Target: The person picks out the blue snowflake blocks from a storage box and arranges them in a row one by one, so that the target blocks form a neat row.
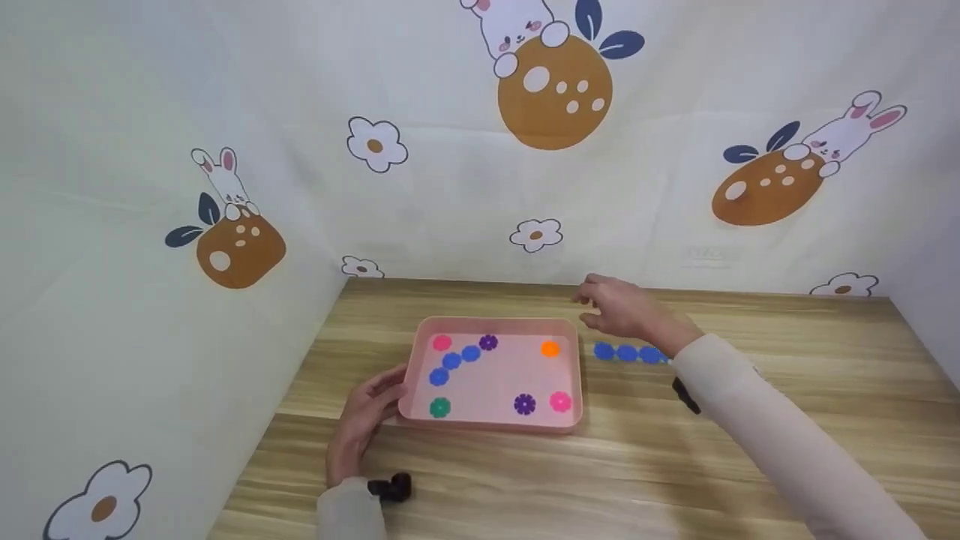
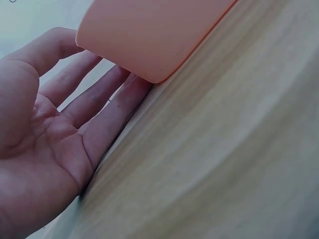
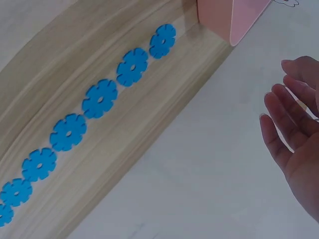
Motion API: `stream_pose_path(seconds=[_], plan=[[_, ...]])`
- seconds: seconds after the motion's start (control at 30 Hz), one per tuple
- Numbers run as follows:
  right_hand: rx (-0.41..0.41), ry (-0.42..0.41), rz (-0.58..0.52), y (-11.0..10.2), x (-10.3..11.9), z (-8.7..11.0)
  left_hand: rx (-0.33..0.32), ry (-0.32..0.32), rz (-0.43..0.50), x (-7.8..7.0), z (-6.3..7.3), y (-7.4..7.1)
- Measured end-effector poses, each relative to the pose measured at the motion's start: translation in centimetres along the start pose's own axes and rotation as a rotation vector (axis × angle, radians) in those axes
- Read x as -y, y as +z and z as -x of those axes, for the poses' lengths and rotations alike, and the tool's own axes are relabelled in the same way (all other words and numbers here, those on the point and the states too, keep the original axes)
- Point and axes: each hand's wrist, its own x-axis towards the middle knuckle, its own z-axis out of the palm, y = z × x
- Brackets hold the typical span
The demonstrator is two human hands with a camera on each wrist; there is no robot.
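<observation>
A pink tray (image 1: 491, 429) lies on the table, holding several flower-shaped plastic discs: blue discs (image 1: 451, 361), purple ones (image 1: 524, 404), pink ones (image 1: 560, 402), one green (image 1: 440, 407) and one orange (image 1: 550, 349). My left hand (image 1: 367, 412) rests at the tray's left side; in the left wrist view its extended fingers (image 2: 99, 99) touch the tray's corner. My right hand (image 1: 619, 306) hovers beyond the tray's far right corner, fingers loosely bent and nothing in them. Right of the tray runs a row of several blue flower discs (image 3: 99, 98), partly hidden by my right sleeve in the head view.
The wood-grain table (image 1: 525, 487) meets a pale cloth backdrop (image 1: 450, 202) printed with rabbits, oranges and flowers at the back and sides. A dark wrist camera (image 1: 394, 487) sits at my left cuff, another (image 1: 686, 395) at my right.
</observation>
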Motion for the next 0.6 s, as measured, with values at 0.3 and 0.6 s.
stream_pose_path(seconds=[0.3,0.6], plan=[[0.026,0.002,-0.046,1.4,2.7,-3.3,0.004,0.001,0.017,0.0,-0.1,-0.1],[0.069,-0.003,-0.161,3.9,5.3,-5.6,-0.003,0.0,0.042,0.1,-0.3,-0.1]])
